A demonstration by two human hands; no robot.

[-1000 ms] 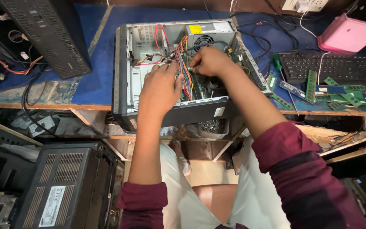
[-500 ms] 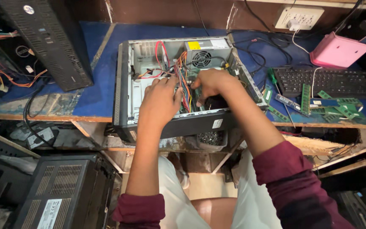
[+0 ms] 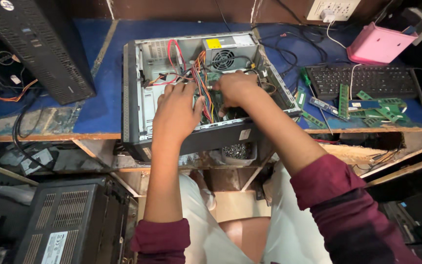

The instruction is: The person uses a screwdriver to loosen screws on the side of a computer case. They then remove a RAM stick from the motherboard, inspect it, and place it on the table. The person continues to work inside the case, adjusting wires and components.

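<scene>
The open computer case (image 3: 191, 93) lies on its side on the blue bench (image 3: 101, 105), both hands inside among the coloured wire bundle (image 3: 202, 90). The left hand (image 3: 174, 115) rests spread and flat just left of the wires. The right hand (image 3: 235, 88) curls over the board beyond them, its fingertips hidden, so its grip cannot be told; loose memory sticks (image 3: 367, 105) lie well right.

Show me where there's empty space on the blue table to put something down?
Bare blue table lies between the open computer case and the black tower. Right of the case it's crowded: cables, keyboard, green memory sticks. Both hands fill the case.
</scene>
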